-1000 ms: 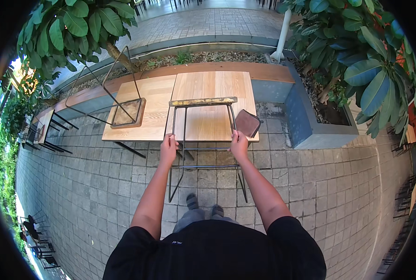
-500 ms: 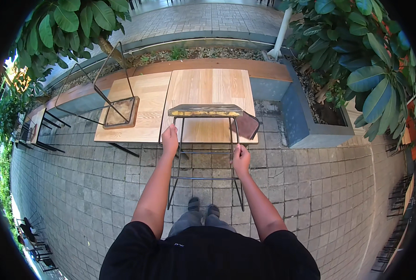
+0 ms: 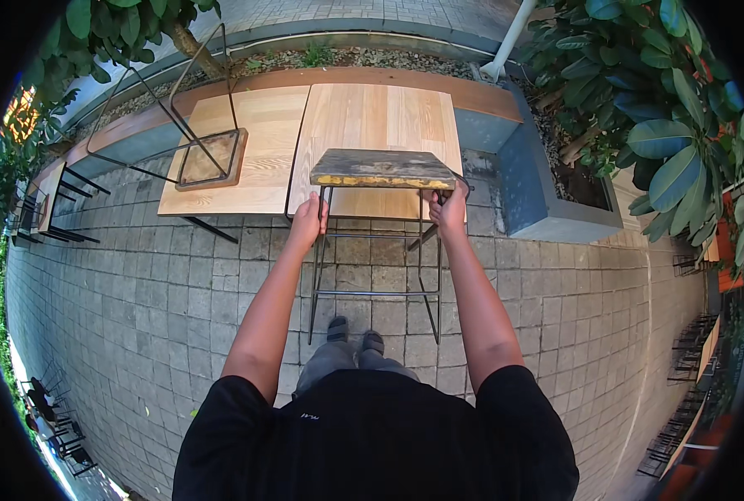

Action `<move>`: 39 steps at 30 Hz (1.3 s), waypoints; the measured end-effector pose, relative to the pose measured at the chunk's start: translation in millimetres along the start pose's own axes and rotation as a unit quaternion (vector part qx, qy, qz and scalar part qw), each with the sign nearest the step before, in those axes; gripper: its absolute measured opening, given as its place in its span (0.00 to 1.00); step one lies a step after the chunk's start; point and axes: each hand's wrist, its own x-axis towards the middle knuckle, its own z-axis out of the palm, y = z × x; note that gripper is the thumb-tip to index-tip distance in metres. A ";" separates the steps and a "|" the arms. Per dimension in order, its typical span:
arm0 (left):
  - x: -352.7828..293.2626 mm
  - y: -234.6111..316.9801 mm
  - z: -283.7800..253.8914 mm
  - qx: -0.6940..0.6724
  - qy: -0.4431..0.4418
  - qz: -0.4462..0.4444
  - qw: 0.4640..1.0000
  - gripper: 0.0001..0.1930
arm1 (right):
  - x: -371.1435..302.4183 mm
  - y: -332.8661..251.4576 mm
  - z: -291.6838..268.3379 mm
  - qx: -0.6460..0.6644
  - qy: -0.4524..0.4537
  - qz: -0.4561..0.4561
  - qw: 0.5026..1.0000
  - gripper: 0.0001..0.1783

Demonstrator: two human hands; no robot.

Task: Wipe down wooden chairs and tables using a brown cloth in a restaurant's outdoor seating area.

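Note:
Before me is a stool with a dark, worn wooden seat (image 3: 384,165), yellow along its near edge, on thin black metal legs (image 3: 313,288). Its seat points up, and the legs reach down toward the paving near my feet. My left hand (image 3: 309,219) is closed round the left leg, just under the seat. Close below the seat's right corner, my right hand (image 3: 449,207) grips the frame. A small dark edge shows beside my right hand; what it belongs to is mostly hidden. Directly beyond the stool stands a light wooden table (image 3: 380,117).
A second wooden table (image 3: 263,117) adjoins on the left, with an upturned stool (image 3: 213,159) on it, legs in the air. Behind runs a low bench (image 3: 355,77). A grey planter (image 3: 555,221) stands right; leafy branches (image 3: 672,142) overhang it. Grey paving (image 3: 180,334) surrounds me.
My right hand has moved up the frame to the seat's corner. The stool has tilted, showing more of its seat top. A brown cloth seen beside the seat is now almost wholly hidden.

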 end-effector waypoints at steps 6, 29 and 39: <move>-82.2 -34.6 -71.1 -0.177 -0.226 -0.076 0.955 0.44 | -112.3 42.3 16.3 0.033 -0.014 -0.018 0.999 0.33; -180.9 -74.9 -61.0 -0.111 -0.166 -0.322 0.925 0.30 | -228.6 123.6 -69.1 -0.001 0.098 0.178 0.979 0.32; -182.9 -205.7 -49.2 0.088 0.091 -0.335 0.934 0.33 | -183.6 275.6 -69.7 -0.294 0.150 0.056 0.942 0.29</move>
